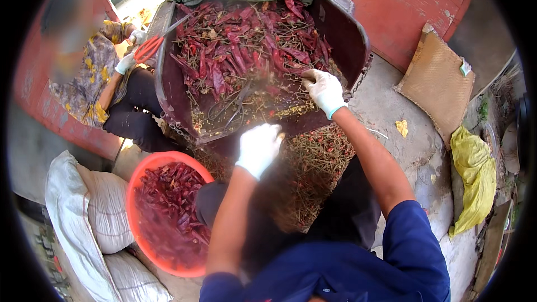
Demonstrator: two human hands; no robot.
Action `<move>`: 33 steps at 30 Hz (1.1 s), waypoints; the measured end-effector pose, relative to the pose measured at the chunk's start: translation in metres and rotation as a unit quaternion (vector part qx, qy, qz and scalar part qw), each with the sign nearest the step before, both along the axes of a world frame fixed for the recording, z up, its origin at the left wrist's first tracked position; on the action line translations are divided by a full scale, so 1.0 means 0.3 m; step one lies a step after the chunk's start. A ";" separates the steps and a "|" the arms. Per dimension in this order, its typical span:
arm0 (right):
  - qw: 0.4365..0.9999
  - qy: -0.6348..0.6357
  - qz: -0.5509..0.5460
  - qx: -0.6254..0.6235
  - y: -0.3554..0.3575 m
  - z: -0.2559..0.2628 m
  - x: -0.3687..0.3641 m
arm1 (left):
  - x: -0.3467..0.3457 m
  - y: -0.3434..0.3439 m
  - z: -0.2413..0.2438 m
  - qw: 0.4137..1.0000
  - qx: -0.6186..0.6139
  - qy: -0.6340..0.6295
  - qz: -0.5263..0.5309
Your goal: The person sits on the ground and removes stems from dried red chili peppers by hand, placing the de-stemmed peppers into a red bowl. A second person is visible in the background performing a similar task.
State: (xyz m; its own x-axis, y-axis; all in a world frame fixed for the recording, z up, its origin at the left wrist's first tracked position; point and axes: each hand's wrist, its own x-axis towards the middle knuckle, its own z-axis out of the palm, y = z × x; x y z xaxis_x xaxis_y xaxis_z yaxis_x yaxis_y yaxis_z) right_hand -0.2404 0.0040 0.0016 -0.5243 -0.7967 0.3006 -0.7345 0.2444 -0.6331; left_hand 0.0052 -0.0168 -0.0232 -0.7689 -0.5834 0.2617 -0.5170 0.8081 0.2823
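Observation:
Dried red chili peppers with stems lie heaped in a dark metal cart bed. My left hand, in a white glove, is curled just in front of the bed's near edge; whether it holds something small cannot be told. At the right end of the heap my gloved right hand has its fingers bent down at the stems; what lies between them is hidden. Dark metal scissors rest on the bed floor among yellow seeds. A red plastic basin holds more chilies, left of my leg.
At the left a person in gloves holds red-handled scissors. White woven sacks stand beside the basin. Cut stems cover the ground between my legs. A chain, a brown woven mat and a yellow sack are on the right.

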 end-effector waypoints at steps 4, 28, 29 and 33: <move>0.980 0.176 -0.077 -0.047 -0.068 -0.108 -0.137 | -0.032 -0.001 -0.024 1.000 -0.016 0.016 -0.003; 0.987 0.115 0.109 -0.019 0.050 0.063 -0.017 | -0.308 -0.181 0.170 0.975 -0.189 0.099 -0.057; 0.986 0.104 0.124 -0.032 0.055 0.059 -0.012 | -0.300 -0.183 0.161 0.985 -0.136 0.098 -0.049; 0.976 0.049 0.195 -0.080 0.048 0.015 -0.024 | -0.270 -0.150 0.109 0.994 0.018 0.101 -0.024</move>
State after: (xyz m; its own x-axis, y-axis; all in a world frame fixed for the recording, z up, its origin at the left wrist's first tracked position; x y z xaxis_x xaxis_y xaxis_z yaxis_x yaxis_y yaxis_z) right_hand -0.2477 0.0185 0.0063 -0.1532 -0.8692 0.4702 -0.8106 -0.1616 -0.5629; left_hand -0.0759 -0.0619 0.0094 -0.7305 -0.5584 0.3932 -0.4077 0.8184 0.4049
